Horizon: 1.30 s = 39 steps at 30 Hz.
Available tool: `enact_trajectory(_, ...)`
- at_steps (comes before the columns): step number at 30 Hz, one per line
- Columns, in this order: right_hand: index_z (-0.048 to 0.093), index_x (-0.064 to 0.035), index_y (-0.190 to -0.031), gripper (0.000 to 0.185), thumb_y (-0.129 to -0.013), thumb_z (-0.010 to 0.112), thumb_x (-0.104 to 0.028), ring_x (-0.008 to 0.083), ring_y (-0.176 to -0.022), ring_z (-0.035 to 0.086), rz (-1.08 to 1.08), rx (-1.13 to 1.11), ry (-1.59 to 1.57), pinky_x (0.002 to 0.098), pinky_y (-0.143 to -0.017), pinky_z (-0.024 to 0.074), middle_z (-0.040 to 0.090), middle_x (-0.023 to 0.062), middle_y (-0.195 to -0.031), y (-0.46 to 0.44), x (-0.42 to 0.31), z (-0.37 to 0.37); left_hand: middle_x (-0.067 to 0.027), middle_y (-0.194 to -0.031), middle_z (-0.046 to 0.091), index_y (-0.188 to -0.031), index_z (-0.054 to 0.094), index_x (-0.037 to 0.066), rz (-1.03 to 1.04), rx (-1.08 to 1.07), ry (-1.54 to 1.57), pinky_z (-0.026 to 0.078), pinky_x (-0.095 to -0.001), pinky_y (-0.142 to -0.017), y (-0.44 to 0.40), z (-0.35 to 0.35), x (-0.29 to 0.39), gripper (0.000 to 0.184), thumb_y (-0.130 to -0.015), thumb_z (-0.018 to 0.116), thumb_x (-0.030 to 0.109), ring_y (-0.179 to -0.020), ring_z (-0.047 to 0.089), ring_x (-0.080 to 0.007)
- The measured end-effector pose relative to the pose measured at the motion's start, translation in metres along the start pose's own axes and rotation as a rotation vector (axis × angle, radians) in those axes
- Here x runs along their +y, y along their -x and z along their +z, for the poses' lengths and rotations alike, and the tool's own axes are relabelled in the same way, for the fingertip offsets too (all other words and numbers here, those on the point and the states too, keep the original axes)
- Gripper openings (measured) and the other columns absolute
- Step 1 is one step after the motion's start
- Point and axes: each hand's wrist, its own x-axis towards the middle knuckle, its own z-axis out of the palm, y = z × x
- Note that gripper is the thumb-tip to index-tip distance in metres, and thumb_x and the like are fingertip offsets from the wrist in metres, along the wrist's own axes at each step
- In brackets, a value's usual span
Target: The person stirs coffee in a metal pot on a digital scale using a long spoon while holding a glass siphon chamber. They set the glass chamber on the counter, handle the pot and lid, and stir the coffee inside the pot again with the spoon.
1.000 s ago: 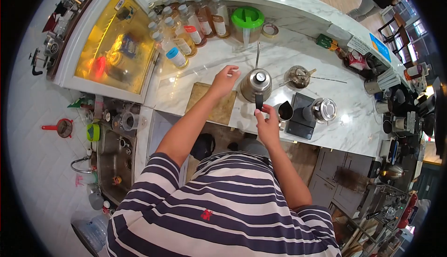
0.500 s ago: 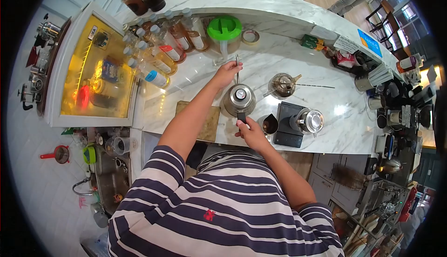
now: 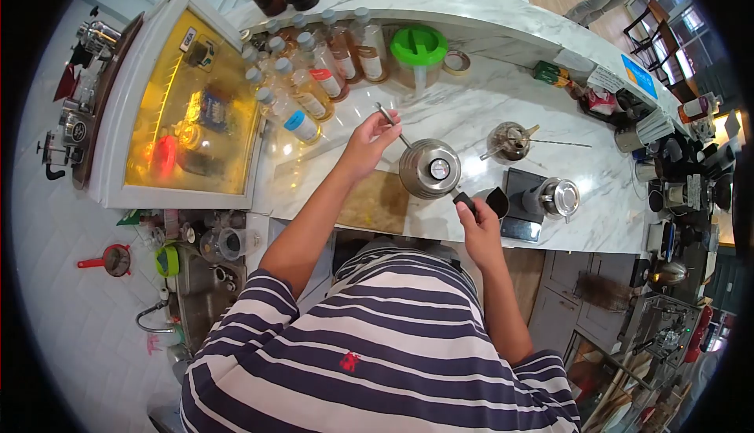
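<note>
A steel gooseneck kettle [image 3: 428, 175] with a round thermometer dial in its lid is between my hands, over the near part of the marble counter. My right hand [image 3: 481, 229] is closed around its black handle. My left hand [image 3: 371, 146] has its fingers at the thin spout, close to the tip, and appears to pinch it. A dark pitcher [image 3: 496, 200] stands just beyond my right hand, partly hidden. Next to it, a black scale [image 3: 522, 207] carries a steel-lidded pot [image 3: 559, 197].
A glass teapot [image 3: 509, 141] with a long thin spoon stands farther back. Several syrup bottles [image 3: 314, 72], a green-lidded jug [image 3: 419, 47] and a tape roll [image 3: 455, 62] line the back. A brown board [image 3: 373, 204] lies at the near edge; a small glass-door fridge [image 3: 184, 111] is at left.
The kettle has turned, its spout swinging to the left and its handle to the right, with both hands moving along. The whole view has shifted slightly rightward.
</note>
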Motion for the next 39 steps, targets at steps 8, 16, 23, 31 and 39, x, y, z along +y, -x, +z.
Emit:
enact_trajectory(8, 0.068, -0.0001, -0.099, 0.027, -0.1, 0.07, -0.027, 0.0059, -0.071, 0.043, -0.016, -0.117, -0.017, 0.0268, -0.061, 0.0359, 0.052, -0.0055, -0.075, 0.014, -0.008, 0.06, -0.0057, -0.139, 0.062, -0.145, 0.052, 0.008, -0.002, 0.043, -0.011, 0.045, -0.0353, -0.098, 0.079, -0.092, -0.032, 0.048, -0.103, 0.062, 0.03, -0.123, 0.055, -0.0152)
enact_trajectory(16, 0.07, 0.0006, -0.101, 0.028, -0.099, 0.07, -0.028, 0.0086, -0.07, 0.048, -0.023, -0.138, 0.064, 0.0286, -0.063, 0.0417, 0.058, -0.0014, -0.075, 0.006, 0.028, 0.109, -0.0033, -0.14, 0.061, -0.145, 0.053, 0.014, -0.151, 0.16, 0.021, 0.044, -0.0406, -0.1, 0.117, -0.126, -0.083, 0.049, -0.102, 0.064, 0.035, -0.127, 0.054, -0.0175)
enact_trajectory(23, 0.069, 0.0017, -0.102, 0.03, -0.098, 0.07, -0.028, 0.0118, -0.07, 0.052, -0.076, -0.071, 0.214, 0.0304, -0.065, 0.0452, 0.061, 0.0041, -0.075, 0.004, 0.038, 0.119, -0.0042, -0.142, 0.059, -0.145, 0.052, 0.014, -0.219, 0.155, 0.098, 0.045, -0.0412, -0.099, 0.123, -0.131, -0.106, 0.051, -0.102, 0.065, 0.038, -0.125, 0.055, -0.0191)
enact_trajectory(31, 0.069, 0.0017, -0.107, 0.031, -0.098, 0.071, -0.028, 0.0142, -0.073, 0.057, -0.093, -0.062, 0.24, 0.0313, -0.068, 0.0474, 0.066, 0.0076, -0.083, 0.008, 0.039, 0.118, -0.0078, -0.144, 0.058, -0.148, 0.05, 0.014, -0.241, 0.156, 0.055, 0.047, -0.0426, -0.097, 0.122, -0.128, -0.108, 0.053, -0.103, 0.062, 0.038, -0.124, 0.06, -0.0221)
enact_trajectory(39, 0.06, -0.0043, -0.135, 0.041, -0.099, 0.071, -0.022, 0.011, -0.076, 0.055, -0.134, 0.109, 0.151, 0.0293, -0.074, 0.0496, 0.066, 0.0077, -0.117, 0.023, 0.048, 0.112, -0.0108, -0.136, 0.059, -0.147, 0.048, 0.01, -0.227, 0.279, 0.079, 0.049, -0.0313, -0.09, 0.168, -0.105, -0.109, 0.051, -0.102, 0.066, 0.026, -0.111, 0.061, -0.0171)
